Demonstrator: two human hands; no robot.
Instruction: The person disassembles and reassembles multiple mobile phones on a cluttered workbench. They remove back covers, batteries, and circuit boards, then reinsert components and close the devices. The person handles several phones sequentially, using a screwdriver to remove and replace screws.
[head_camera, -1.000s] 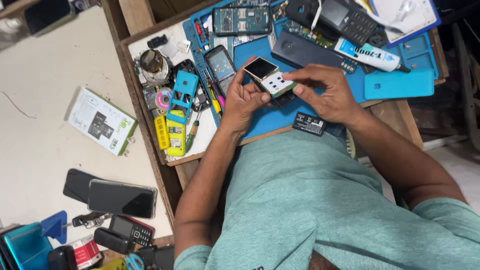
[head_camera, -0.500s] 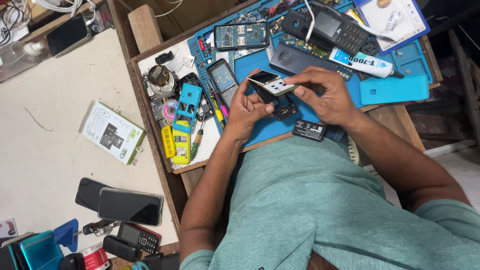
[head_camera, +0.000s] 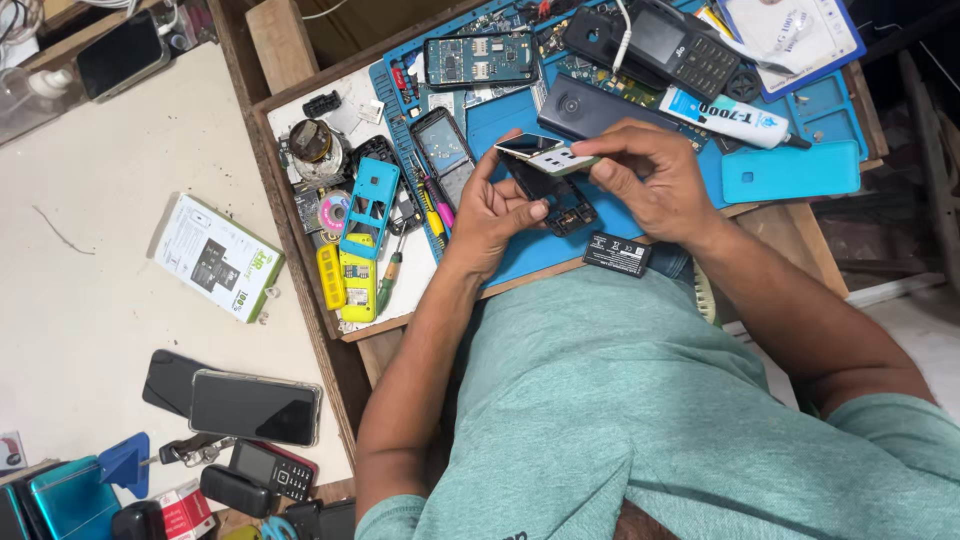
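- Head view: a person in a green shirt bends over a cluttered desk, both hands meeting above a blue work mat.
- The left hand has its fingers curled closed round a small phone part, gripping it from the left side.
- The right hand pinches the same part from the right, thumb and fingertips closed on its edge; the part is held just above the mat, over a dark phone frame.
- A black battery lies on the mat's near edge, just right of the hands.
- A white glue tube rests at the far side, beside a dark keypad phone.
- A turquoise phone cover and a yellow phone lie at left.
- Two smartphones sit on the pale surface further left.
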